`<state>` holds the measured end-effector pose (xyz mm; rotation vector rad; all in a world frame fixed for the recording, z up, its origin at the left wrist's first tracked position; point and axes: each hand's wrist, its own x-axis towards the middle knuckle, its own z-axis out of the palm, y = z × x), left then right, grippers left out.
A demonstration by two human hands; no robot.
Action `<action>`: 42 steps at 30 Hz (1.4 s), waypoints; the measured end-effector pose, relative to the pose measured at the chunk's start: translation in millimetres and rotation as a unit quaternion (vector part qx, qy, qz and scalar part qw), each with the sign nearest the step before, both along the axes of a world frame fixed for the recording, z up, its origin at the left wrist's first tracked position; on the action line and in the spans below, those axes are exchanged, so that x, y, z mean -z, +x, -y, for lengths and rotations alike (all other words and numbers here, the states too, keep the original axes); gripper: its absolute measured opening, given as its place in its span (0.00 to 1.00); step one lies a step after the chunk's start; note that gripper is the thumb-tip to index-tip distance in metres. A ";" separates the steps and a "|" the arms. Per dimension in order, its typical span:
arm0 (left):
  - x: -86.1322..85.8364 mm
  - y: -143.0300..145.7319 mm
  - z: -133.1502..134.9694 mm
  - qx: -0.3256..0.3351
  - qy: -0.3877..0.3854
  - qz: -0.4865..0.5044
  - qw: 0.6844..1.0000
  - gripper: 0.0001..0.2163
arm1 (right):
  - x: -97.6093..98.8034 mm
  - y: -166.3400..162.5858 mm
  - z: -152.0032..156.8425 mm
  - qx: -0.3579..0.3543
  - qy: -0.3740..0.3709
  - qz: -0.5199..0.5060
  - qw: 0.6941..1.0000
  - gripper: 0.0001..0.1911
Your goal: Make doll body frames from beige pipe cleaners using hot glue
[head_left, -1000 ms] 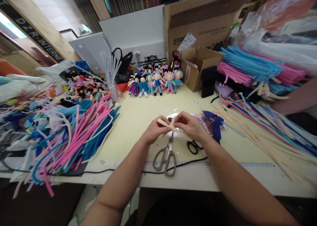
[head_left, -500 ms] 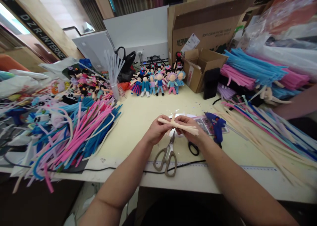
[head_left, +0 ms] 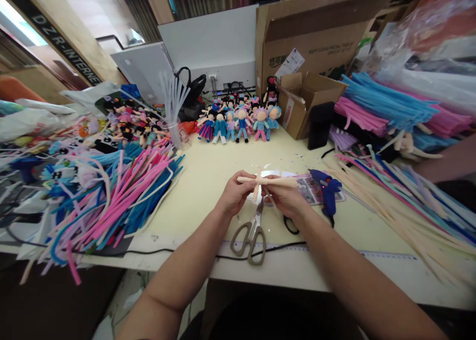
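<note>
The fingers of the left hand (head_left: pixel 233 195) are closed in a pinch, thumb uppermost, on the short end of a pale bundle (head_left: pixel 281 181) of soft stems. The fingers of the right hand (head_left: pixel 285 198) are closed around its underside; their exact contact points are partly hidden. The bundle is held above the table (head_left: pixel 206 173), between the near edge and the row of dolls (head_left: pixel 241 124).

Long axis: left to right, roughly parallel to the near edge of the table. The longer portion extends over the right hand. A pale crosspiece (head_left: pixel 256 194) crosses the bundle near its left end, its axis pointing from the near edge toward the far side. The crossing sits between the two sets of fingertips, just beside each; which hand is nearer cannot be told. A thin pale strand (head_left: pixel 274 200) slants from the right fingers toward the near edge.

Clearance: scissors (head_left: pixel 258 217) lie below the hands, handles toward the near edge. A blue glue gun (head_left: pixel 328 191) lies to the right of the right hand.
</note>
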<state>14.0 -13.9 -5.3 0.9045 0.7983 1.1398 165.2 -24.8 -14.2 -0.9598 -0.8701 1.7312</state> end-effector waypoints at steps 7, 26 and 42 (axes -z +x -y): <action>-0.6 0.3 -0.3 0.000 -0.008 -0.008 1.000 0.14 | 3.1 -2.0 -0.8 0.016 -0.020 -0.005 1.000 0.15; -3.9 -2.0 0.5 0.012 -0.052 0.017 0.998 0.14 | -2.5 3.5 -2.4 0.066 0.293 0.281 0.911 0.08; -8.9 -1.4 2.4 0.037 -0.109 0.033 0.993 0.12 | -14.5 21.7 6.1 0.241 0.499 0.500 0.666 0.45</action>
